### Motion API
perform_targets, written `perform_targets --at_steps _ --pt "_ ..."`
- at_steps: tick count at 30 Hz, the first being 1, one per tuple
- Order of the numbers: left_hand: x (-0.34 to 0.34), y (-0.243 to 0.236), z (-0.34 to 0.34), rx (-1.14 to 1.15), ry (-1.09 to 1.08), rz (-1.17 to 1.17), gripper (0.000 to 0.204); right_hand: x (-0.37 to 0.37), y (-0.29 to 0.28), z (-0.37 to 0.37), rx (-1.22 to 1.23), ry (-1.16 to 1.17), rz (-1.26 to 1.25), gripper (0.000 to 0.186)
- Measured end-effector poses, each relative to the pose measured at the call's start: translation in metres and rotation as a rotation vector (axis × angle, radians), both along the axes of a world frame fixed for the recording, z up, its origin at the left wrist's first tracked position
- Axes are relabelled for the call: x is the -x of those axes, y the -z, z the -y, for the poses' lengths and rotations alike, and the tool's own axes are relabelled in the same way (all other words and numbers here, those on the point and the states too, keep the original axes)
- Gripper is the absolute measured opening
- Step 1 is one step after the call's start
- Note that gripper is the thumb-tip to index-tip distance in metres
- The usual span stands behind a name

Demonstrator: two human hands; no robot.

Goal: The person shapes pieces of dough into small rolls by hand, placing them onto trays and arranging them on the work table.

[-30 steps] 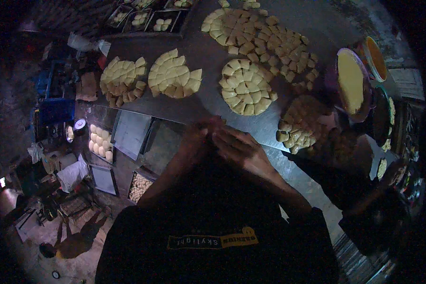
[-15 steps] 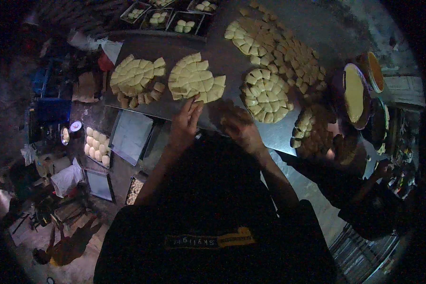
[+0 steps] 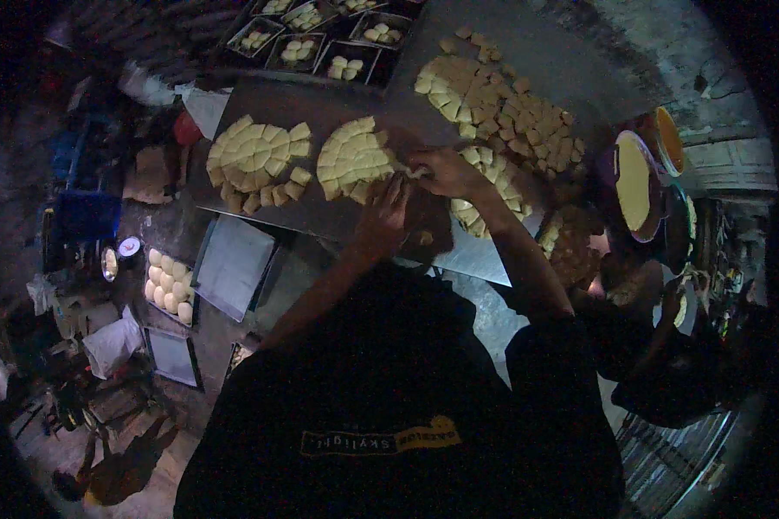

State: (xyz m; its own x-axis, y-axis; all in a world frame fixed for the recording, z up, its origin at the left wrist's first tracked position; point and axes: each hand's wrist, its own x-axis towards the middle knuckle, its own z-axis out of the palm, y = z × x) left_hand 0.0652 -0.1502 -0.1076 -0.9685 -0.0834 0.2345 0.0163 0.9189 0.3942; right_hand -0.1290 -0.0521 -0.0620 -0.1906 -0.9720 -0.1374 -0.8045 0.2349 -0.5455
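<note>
On the dark worktop, a slab of pale dough cut into pieces (image 3: pixel 348 162) lies before me, its right edge ragged. Against its lower right edge is my left hand (image 3: pixel 384 218), fingers drawn together; whatever sits between their tips is hidden. My right hand (image 3: pixel 448 171) is closed on a small dough piece (image 3: pixel 417 172), close to the left fingertips. Under my right forearm lies a round of cut dough (image 3: pixel 493 177), partly covered. Another cut slab (image 3: pixel 258 149) rests to the left, with loose pieces along its lower edge.
Many separate dough pieces (image 3: pixel 528 125) spread over the far right. Tins with dough balls (image 3: pixel 299 50) stand at the back left. Bowls (image 3: pixel 634 186) sit at the right, beside a co-worker's dark sleeve (image 3: pixel 666 381). Lower left are a tray of round dough balls (image 3: pixel 171 285) and a metal tray (image 3: pixel 234 264).
Both hands have come together at the middle slab's right edge; the right moved up and now holds a dough piece. That slab has lost pieces on its right side. My view has shifted slightly.
</note>
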Motion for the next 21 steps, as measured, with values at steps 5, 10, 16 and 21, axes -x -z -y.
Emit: perform_targets --at_steps 5,10,16,21 --pt "0.008 -0.006 -0.011 -0.213 -0.156 0.027 0.057 0.019 -0.046 -0.080 0.069 0.411 0.571 0.037" --pt "0.033 -0.088 -0.057 -1.627 -0.222 -0.004 0.041 -0.036 -0.088 -0.119 0.428 0.547 0.242 0.038" --pt "0.054 -0.116 -0.119 -1.699 -0.206 -0.116 0.027 -0.077 -0.118 -0.151 0.649 0.827 -0.066 0.027" --pt "0.082 -0.156 -0.161 -1.011 0.191 -0.237 0.030 -0.080 -0.117 -0.214 0.799 1.058 0.586 0.030"
